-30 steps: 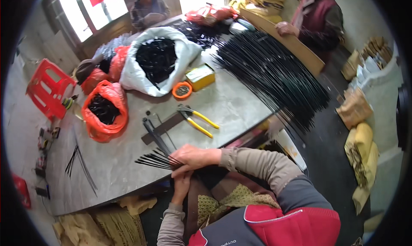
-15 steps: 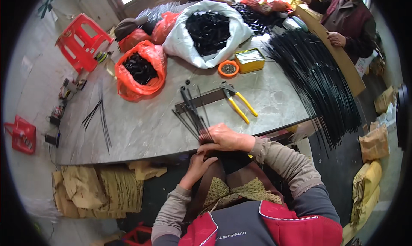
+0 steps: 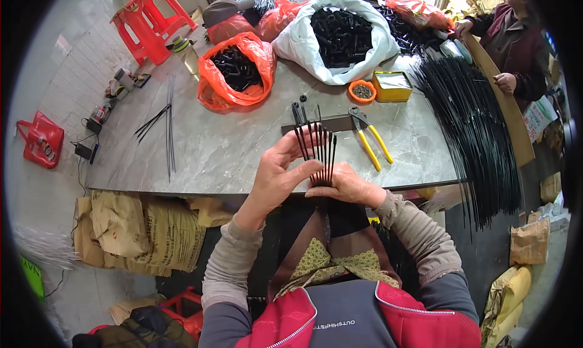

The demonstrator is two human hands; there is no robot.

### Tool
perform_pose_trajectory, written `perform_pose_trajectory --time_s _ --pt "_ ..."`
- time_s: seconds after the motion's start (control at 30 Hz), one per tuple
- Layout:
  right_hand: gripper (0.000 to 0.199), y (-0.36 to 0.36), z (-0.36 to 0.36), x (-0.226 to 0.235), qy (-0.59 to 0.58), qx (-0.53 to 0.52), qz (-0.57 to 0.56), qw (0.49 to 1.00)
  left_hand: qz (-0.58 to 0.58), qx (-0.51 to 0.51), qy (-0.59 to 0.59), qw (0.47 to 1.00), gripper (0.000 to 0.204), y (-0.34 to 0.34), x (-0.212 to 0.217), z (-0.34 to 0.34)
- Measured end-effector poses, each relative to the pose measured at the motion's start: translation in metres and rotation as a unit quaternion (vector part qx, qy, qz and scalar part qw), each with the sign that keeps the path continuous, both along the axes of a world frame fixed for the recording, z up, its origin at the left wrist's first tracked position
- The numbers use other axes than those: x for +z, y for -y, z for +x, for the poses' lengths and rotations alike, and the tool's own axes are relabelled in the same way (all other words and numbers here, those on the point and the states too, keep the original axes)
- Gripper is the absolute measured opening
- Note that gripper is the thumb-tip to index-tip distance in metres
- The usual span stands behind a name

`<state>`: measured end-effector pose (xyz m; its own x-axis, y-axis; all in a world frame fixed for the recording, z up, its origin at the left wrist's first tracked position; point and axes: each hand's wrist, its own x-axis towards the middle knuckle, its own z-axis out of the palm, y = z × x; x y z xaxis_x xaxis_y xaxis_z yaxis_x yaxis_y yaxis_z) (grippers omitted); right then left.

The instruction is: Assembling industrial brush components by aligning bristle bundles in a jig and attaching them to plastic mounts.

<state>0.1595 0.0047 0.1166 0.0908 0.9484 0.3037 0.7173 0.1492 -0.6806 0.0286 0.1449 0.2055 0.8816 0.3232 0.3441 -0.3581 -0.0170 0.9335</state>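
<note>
A small bundle of thin black rods [image 3: 320, 155] stands upright at the near edge of the grey table [image 3: 231, 148]. My right hand [image 3: 346, 187] grips the bundle at its lower end. My left hand [image 3: 280, 169] is spread against the rods from the left, with its fingers apart and touching them. Just behind the bundle lie a dark flat bar [image 3: 319, 125] and yellow-handled pliers [image 3: 370, 138].
An orange bag [image 3: 238, 69] and a white bag [image 3: 340, 35] of black parts stand at the back. A yellow tin [image 3: 393, 86] and orange dish [image 3: 362, 91] sit beside them. A large fan of long black rods [image 3: 473, 123] covers the right end. Another person [image 3: 516, 38] stands far right. Loose rods [image 3: 167, 123] lie left.
The rod bundle has been lifted from lying flat on the table to standing upright. My left hand rose from my lap to spread against the rods. The view shifted left.
</note>
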Motion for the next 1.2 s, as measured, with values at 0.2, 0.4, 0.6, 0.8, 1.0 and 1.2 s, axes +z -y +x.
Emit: perform_pose_trajectory --time_s 0.2,0.4,0.6,0.8,1.0,1.2 --pt "0.034 0.000 0.000 0.005 -0.005 0.012 -0.003 1.000 -0.011 -0.080 -0.045 0.996 0.030 -0.005 0.021 0.007" --pt "0.036 0.000 0.004 0.003 -0.007 0.007 0.009 1.000 -0.015 -0.080 -0.050 0.995 0.027 0.001 0.033 0.010" --pt "0.038 -0.001 0.002 0.008 -0.001 0.005 -0.001 1.000 0.009 -0.101 -0.051 0.994 0.026 -0.007 0.028 0.009" --pt "0.039 0.000 0.003 0.004 0.021 0.004 0.019 1.000 -0.016 -0.080 -0.059 0.995 0.022 0.007 0.047 0.007" --pt "0.038 0.003 0.000 0.003 0.001 -0.017 0.031 0.999 0.071 -0.109 -0.074 0.989 0.019 0.001 0.046 0.003" --pt "0.042 0.004 0.000 0.001 -0.021 -0.002 -0.008 1.000 0.066 -0.112 -0.070 0.989 0.014 0.003 0.044 -0.003"
